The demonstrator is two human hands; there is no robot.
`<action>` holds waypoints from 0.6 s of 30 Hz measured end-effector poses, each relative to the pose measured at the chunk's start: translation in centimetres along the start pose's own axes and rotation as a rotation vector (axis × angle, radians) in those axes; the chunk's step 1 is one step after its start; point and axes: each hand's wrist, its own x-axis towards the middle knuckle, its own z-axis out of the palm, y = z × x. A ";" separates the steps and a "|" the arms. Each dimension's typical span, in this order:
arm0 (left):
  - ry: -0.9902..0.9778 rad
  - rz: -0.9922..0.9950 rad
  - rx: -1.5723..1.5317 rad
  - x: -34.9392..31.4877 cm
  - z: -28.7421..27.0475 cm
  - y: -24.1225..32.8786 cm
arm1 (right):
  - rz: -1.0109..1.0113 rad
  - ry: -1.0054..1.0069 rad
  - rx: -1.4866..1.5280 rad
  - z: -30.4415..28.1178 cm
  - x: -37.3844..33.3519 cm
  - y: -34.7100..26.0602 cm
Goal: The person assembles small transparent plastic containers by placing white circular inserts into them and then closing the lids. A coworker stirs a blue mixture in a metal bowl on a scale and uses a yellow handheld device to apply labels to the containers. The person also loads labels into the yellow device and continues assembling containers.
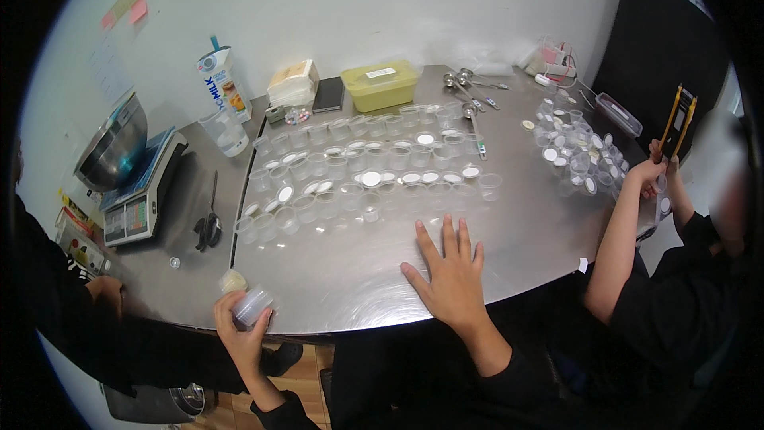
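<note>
The largest thing before me is the metal table (334, 291), which is shiny and looks smooth, so a light cup could slide on it. On it stand rows of clear cups (337, 166), very near one to another; if I knock one in the front row, it could push its neighbours and tip some of them. My right hand (455, 285) is spread above the bare part in front of these rows, its fingers apart and holding nothing; I cannot tell if the palm touches. A careless sweep forward could hit the cups. My left hand (240, 333) has its thumb and fingers clamped on a stack of clear cups (253, 306), at the front edge of the table. Too strong a squeeze might bend the thin walls; too weak, and the stack might drop to the floor. Smallest, a pale round piece (233, 281) lies just beside this stack, where my knuckles could push it.
</note>
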 end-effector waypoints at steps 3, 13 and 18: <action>0.005 0.012 0.010 0.1 0.0 0.2 | 0.022 -0.038 -0.043 0.2 0.4 0.0; 0.015 0.015 0.018 0.1 0.0 0.4 | -0.152 -0.051 0.000 1.9 1.9 -3.3; 0.007 0.004 0.009 0.2 0.0 0.5 | -0.144 -0.135 0.003 1.9 2.0 -3.2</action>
